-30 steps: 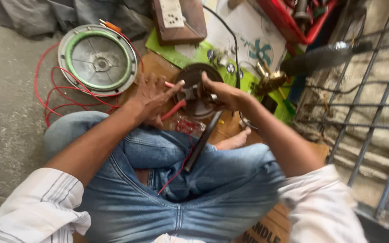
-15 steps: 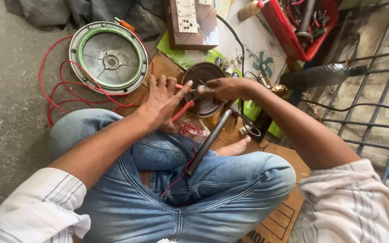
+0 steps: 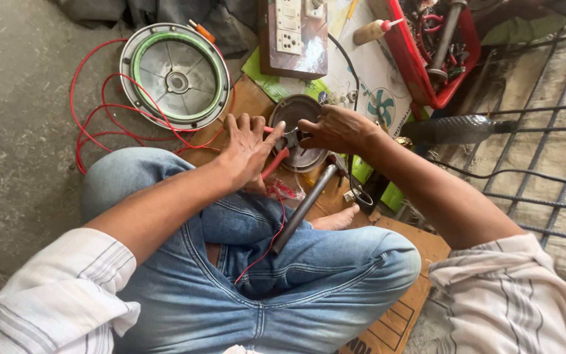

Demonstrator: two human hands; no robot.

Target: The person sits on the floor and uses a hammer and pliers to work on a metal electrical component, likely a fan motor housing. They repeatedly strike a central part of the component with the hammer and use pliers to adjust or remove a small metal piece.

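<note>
Since the earlier frame both hands shifted slightly: left hand (image 3: 247, 152) wrapped round red-handled pliers (image 3: 282, 145), right hand (image 3: 337, 128) gripping the dark motor disc (image 3: 299, 131) at 12 o'clock of the lap; wiring prob. unfinished, red wire (image 3: 109, 124) loose.

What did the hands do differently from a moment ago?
Little changed. The left hand stays wrapped on the red-handled pliers, fingers spread a bit wider. The right hand keeps steadying the round dark motor part. The metal rod still lies across the lap, and the round cover has not moved.
</note>
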